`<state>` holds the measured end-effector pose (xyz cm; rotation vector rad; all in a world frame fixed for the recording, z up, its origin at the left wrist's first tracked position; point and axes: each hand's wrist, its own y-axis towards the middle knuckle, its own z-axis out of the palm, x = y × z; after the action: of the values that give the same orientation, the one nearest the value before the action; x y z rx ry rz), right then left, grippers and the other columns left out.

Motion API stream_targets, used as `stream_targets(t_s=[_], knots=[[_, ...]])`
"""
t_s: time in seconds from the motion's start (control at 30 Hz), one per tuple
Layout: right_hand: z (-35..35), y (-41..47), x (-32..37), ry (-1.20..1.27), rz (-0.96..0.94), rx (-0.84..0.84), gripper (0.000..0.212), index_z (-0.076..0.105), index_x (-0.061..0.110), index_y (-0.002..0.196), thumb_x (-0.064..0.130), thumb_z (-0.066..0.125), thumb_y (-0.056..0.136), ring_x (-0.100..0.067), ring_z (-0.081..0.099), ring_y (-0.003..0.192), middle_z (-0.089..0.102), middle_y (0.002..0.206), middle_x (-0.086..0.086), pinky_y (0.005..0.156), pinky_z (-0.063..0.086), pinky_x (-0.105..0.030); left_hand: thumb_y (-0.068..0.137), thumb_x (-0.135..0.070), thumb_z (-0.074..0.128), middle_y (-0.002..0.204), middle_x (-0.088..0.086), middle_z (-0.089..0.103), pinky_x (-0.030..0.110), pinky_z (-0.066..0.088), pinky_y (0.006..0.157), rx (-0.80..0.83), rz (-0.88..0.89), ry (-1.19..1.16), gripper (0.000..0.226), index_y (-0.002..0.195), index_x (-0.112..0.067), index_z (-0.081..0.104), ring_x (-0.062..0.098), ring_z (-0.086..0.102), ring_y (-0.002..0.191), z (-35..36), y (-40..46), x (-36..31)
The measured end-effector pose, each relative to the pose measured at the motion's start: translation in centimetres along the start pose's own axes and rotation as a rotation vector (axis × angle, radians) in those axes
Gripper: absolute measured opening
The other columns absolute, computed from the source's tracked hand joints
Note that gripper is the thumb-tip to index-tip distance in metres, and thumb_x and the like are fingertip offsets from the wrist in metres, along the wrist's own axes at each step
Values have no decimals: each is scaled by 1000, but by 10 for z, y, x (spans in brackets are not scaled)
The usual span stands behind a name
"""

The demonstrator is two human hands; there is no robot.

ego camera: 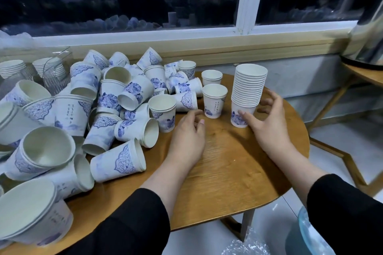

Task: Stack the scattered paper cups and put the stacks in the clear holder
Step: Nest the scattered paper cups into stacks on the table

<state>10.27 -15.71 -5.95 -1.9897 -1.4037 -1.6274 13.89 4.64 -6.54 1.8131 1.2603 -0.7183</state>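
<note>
A tall stack of paper cups [249,87] stands upright on the right part of the round wooden table [228,167]. My right hand [267,126] cups its base: the thumb touches the bottom cup and the fingers are spread behind it, gripping nothing. My left hand [188,132] hovers low over the table with loosely curled fingers and holds nothing, just right of an upright short stack [162,114]. A heap of scattered blue-patterned cups [107,97] covers the table's left half. The clear holder [58,76] stands at the far left with cup stacks inside.
Two more upright short stacks [214,99] [211,77] stand between the heap and the tall stack. A window sill runs behind the table. A second wooden table [364,72] is at the right. A blue basin [306,232] and bubble wrap [244,246] lie on the floor.
</note>
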Motion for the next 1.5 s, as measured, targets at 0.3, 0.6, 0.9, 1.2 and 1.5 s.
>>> stream_targets(t_s=[0.3, 0.6, 0.9, 1.2, 1.5], knots=[[46, -17, 71, -446, -295, 204, 47, 41, 22, 145, 25, 51, 100, -34, 65, 96, 71, 101, -10, 77, 50, -40, 96, -31, 50, 93, -4, 72, 40, 55, 86, -32, -80, -178, 19, 107, -28, 65, 19, 68, 89, -12, -16, 5], [70, 10, 75, -674, -117, 225, 18, 57, 10, 111, 22, 48, 101, -41, 62, 97, 66, 99, -18, 70, 45, -37, 101, -14, 46, 79, -3, 68, 47, 54, 72, 16, -124, -313, 22, 97, -30, 61, 20, 59, 64, -37, -28, 13], [-23, -41, 145, -406, -415, -26, 18, 51, 23, 114, 35, 44, 102, -35, 58, 81, 68, 91, -4, 68, 47, -46, 100, -10, 46, 79, -2, 68, 35, 53, 60, 56, -114, -320, 26, 99, -30, 64, 11, 58, 59, -37, -30, 10], [-58, 29, 132, -729, -230, 71, 19, 49, 24, 101, 37, 36, 101, -39, 55, 88, 65, 98, -14, 70, 48, -47, 103, -15, 47, 89, 2, 69, 26, 55, 68, 103, -115, -277, 22, 104, -29, 63, 10, 61, 70, -51, -46, 2], [-22, -24, 143, -473, -353, 218, 16, 63, 25, 109, 35, 55, 98, -14, 57, 67, 61, 68, 2, 57, 42, -31, 96, -18, 51, 97, -6, 67, 25, 47, 85, -75, 432, 73, 21, 108, -17, 68, 11, 62, 94, -87, -94, 11]])
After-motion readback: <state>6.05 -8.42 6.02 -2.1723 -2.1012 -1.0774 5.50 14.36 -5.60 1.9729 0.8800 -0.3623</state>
